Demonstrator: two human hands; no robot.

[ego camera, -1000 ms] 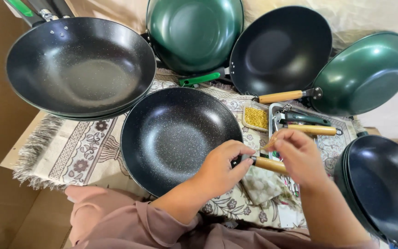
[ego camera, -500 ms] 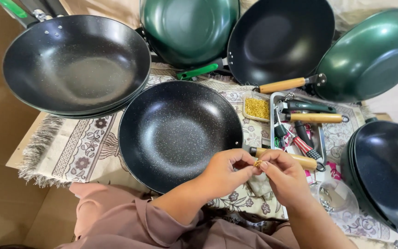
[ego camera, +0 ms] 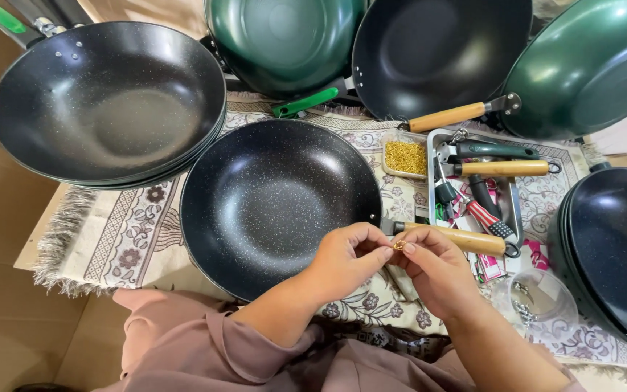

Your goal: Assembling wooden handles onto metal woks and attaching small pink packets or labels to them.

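Brass-coloured fastener (ego camera: 398,245), small, a screw or rivet by the look of it though too tiny to tell which: pinched between the fingertips of my left hand (ego camera: 346,260) and my right hand (ego camera: 435,270), both sets of fingers closed on it, held just above the wooden handle (ego camera: 459,238) of the nearest pan.

Speckled black wok (ego camera: 281,199): rests on the patterned cloth (ego camera: 121,236) directly before me, its handle pointing to my right, my left wrist crossing its near rim.

Stack of black woks (ego camera: 107,101): far left, partly overhanging the cloth.

Green wok (ego camera: 284,40) with green handle (ego camera: 306,101): top centre, propped up.

Black wok with wooden handle (ego camera: 437,51): top, right of centre, tilted up.

Second green wok (ego camera: 589,65): top right, tilted.

Further black woks, stacked (ego camera: 615,247): right edge.

Clear box of brass-coloured fasteners (ego camera: 406,156): on the cloth just beyond the speckled wok.

Metal tray (ego camera: 435,145): beside that box, holding loose handles, one wooden (ego camera: 506,168), one dark green (ego camera: 495,150), and a red-handled tool (ego camera: 484,214).

Clear plastic cup (ego camera: 538,297): near my right forearm, with small metal parts inside.

Pink sleeve (ego camera: 205,348): covers my left arm at the bottom of the view.
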